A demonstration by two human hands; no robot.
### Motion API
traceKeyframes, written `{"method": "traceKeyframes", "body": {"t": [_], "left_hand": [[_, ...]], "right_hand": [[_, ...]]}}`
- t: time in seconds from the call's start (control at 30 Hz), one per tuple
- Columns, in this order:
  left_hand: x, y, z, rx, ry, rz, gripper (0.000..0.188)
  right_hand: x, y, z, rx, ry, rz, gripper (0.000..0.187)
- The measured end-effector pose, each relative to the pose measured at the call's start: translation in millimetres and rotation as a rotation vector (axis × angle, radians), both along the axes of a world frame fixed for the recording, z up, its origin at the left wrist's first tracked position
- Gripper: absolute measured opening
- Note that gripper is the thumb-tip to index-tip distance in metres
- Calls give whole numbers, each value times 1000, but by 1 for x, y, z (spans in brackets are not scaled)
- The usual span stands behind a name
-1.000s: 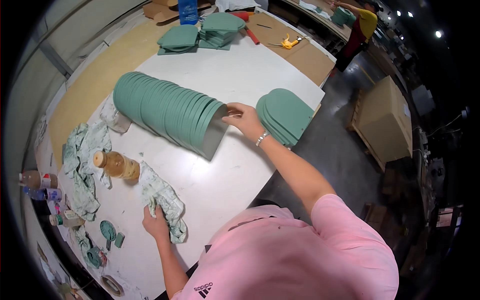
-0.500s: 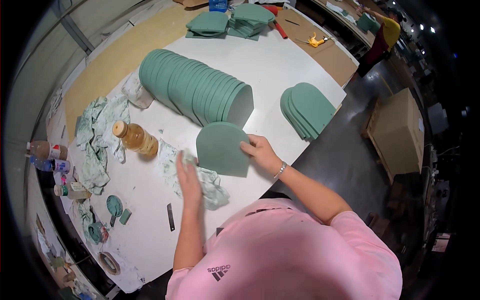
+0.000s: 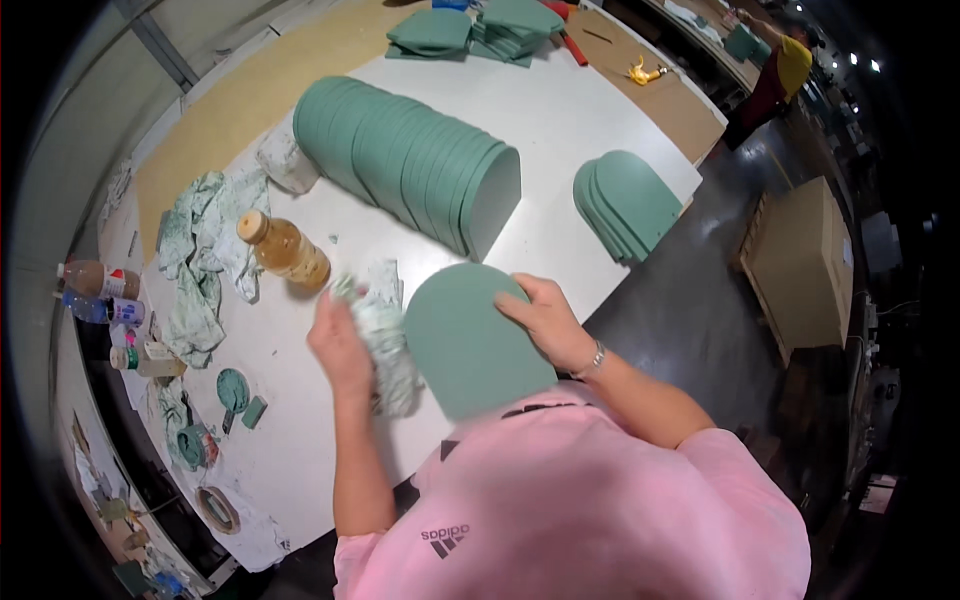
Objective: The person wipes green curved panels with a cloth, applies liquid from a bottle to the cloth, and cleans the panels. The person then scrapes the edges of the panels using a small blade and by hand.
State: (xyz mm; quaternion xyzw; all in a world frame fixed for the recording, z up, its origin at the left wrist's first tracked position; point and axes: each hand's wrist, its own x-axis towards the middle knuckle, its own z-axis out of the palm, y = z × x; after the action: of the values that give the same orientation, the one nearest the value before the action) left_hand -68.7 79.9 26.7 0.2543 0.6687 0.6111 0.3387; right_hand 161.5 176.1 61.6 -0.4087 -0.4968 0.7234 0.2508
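My right hand (image 3: 548,322) grips the right edge of a green round-topped panel (image 3: 478,340), thumb on its face. The panel is tilted, its lower edge close to my shirt. Just left of it my left hand (image 3: 342,345), slightly blurred, is closed on a white rag with green stains (image 3: 388,335); the rag hangs beside the panel. Beyond them a long row of similar green panels (image 3: 410,160) stands on edge, packed together. A few more panels (image 3: 630,205) lie fanned out at the table's right edge.
Left of my hands stand an amber bottle (image 3: 285,250) and crumpled stained cloths (image 3: 195,270). A small dish of green paste (image 3: 232,390), a green block (image 3: 254,411) and a tape roll (image 3: 217,510) lie nearer. Beyond the right edge sits a large carton (image 3: 800,265); a co-worker (image 3: 785,75) stands farther off.
The panel has come toward my body and tilted in my right hand. My left hand has moved left and up, drawing the rag with it. The view has shifted slightly.
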Motion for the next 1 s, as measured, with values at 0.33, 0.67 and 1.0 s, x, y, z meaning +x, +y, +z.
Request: {"method": "traceKeyframes", "body": {"t": [0.33,0.67,1.0], "left_hand": [[57,-18,-5,94,301,-363,23],[39,-43,-24,-64,374,-34,32],[51,56,51,478,1205,-349,31]], "right_hand": [[23,-16,14,504,-230,262,29],[35,44,23,285,263,-437,39],[21,26,0,487,-288,-88,43]]}}
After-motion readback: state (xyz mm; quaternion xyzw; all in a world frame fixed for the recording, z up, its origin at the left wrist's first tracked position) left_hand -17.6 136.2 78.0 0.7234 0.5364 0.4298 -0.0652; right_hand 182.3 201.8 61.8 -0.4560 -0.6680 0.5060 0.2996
